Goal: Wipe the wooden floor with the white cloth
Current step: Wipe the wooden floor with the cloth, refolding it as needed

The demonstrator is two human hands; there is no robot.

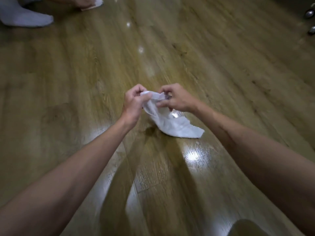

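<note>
The white cloth (177, 126) hangs crumpled from both my hands, its lower end resting on the wooden floor (221, 68). My left hand (134, 103) pinches the cloth's upper left edge with curled fingers. My right hand (175, 98) pinches the upper right edge, close beside the left. Both forearms reach forward from the bottom of the frame. The floor shines with bright light reflections around the cloth.
Another person's feet in white socks (25, 16) stand at the top left, with a second foot (92, 2) beside them. Metal furniture feet (309, 14) show at the top right corner. A dark rounded shape (247, 229) sits at the bottom edge.
</note>
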